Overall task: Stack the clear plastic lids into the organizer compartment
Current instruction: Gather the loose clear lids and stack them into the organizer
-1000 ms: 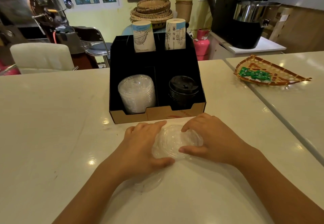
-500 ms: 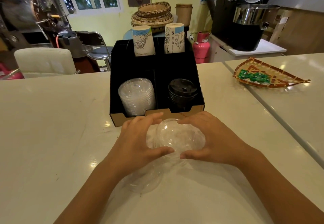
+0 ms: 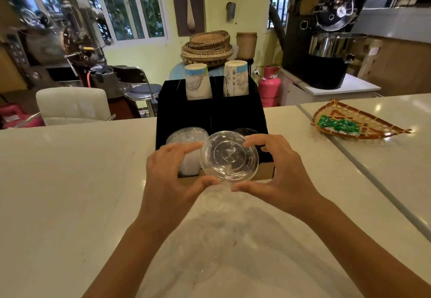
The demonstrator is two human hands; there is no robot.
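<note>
A clear plastic lid, maybe the front of a small stack, is held upright and facing me above the counter. My left hand pinches its left rim and my right hand its right rim. Right behind it stands the black organizer with a cardboard front. Its front left compartment holds a stack of clear lids, partly hidden by my left hand. The front right compartment holds black lids, mostly hidden by the held lid.
Two stacks of paper cups stand in the organizer's rear compartments. Crumpled clear plastic wrap lies on the white counter between my forearms. A woven tray with green packets sits at the right.
Both hands lifted the clear lid off the counter, tilted it upright and brought it up in front of the organizer. The camera view tipped upward a little.
</note>
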